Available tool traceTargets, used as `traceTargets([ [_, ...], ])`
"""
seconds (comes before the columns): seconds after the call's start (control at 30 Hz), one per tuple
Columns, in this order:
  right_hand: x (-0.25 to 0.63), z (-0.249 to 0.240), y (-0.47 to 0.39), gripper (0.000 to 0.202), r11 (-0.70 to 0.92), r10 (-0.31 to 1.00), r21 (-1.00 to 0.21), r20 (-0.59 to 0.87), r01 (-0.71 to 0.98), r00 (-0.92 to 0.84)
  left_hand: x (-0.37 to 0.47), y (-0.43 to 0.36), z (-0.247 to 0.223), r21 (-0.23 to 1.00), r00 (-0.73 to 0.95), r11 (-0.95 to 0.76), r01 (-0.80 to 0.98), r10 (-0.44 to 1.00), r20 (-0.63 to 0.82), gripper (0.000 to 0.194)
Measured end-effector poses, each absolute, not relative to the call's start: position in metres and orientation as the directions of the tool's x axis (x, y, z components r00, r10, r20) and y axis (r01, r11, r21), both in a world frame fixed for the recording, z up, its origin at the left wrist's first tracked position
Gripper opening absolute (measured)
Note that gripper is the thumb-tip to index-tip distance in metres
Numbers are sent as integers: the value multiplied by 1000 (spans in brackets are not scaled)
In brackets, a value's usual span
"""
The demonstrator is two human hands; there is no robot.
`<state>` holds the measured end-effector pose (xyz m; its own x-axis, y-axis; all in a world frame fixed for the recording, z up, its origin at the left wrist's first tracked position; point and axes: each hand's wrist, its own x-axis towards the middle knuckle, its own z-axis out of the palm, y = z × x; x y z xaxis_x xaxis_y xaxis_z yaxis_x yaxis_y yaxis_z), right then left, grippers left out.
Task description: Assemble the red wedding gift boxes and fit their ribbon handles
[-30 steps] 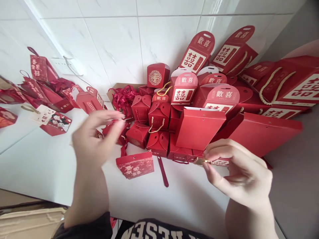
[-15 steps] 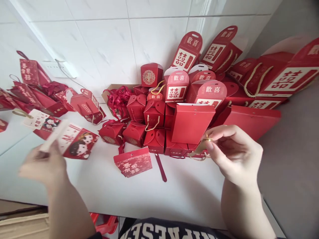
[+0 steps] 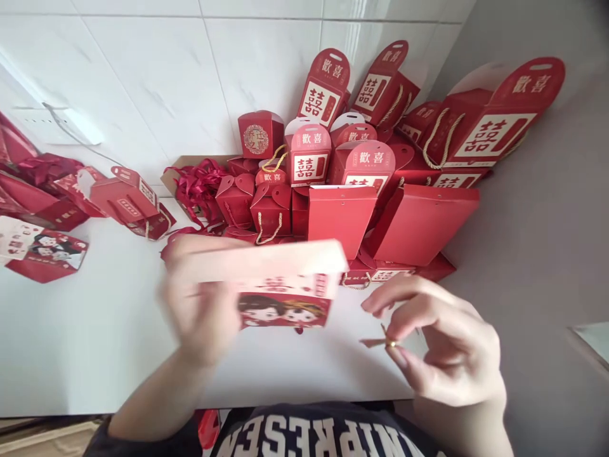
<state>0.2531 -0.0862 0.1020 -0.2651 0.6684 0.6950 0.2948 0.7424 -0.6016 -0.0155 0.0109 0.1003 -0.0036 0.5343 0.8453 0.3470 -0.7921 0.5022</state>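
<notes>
My left hand (image 3: 202, 317), somewhat blurred, grips a red and pale paper gift box (image 3: 285, 310) by its left end, fingers behind and thumb in front. Two cartoon heads are printed on the box's front, and its pale upper edge faces me. To its right, my right hand (image 3: 445, 346) pinches a narrow strap with a small gold-coloured fastener (image 3: 375, 343) between thumb and index finger. The strap and the box are apart. Most of the strap is hidden or edge-on. Behind the held box, the small red boxes on the table are partly covered.
Red gift boxes (image 3: 308, 158) with rope handles are stacked against the tiled wall. Two flat-fronted red boxes (image 3: 340, 222) lean before them. A carton of red ribbons (image 3: 202, 184) stands to their left. More boxes (image 3: 52, 254) sit at the far left of the white table (image 3: 118, 330).
My left hand has brought the cartoon box from the left to the middle, in front of me. My right hand, still pinching the strap, is lower. The view has shifted right.
</notes>
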Motion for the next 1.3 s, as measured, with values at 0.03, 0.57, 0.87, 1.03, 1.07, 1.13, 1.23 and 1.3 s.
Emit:
traceTargets([
  [0.03,253,100,-90,21,732,681,-602,669,320,-298,4,11,90,494,69,-821,286,532,844,19],
  [0.57,244,41,-98,14,460,888,-628,335,627,-316,39,27,53,866,660,-474,158,703,264,21],
  [0.87,253,29,-92,17,452,892,-761,389,465,-231,37,39,50,842,876,-528,112,452,167,58],
  [1.03,264,19,-91,13,410,911,-875,382,257,-155,43,48,47,532,868,-834,151,368,332,36],
  [1.07,267,17,-91,11,401,916,-884,382,242,-120,43,50,46,538,873,-834,124,349,341,30],
  [1.13,273,16,-94,8,376,926,-899,376,224,-43,43,51,43,602,879,-791,110,360,313,26],
  [1.23,279,15,-100,9,317,938,-919,340,234,69,43,49,36,721,828,-671,173,496,262,36],
  [1.3,280,15,-103,10,292,934,-920,333,260,128,46,46,29,761,756,-633,138,564,332,43],
])
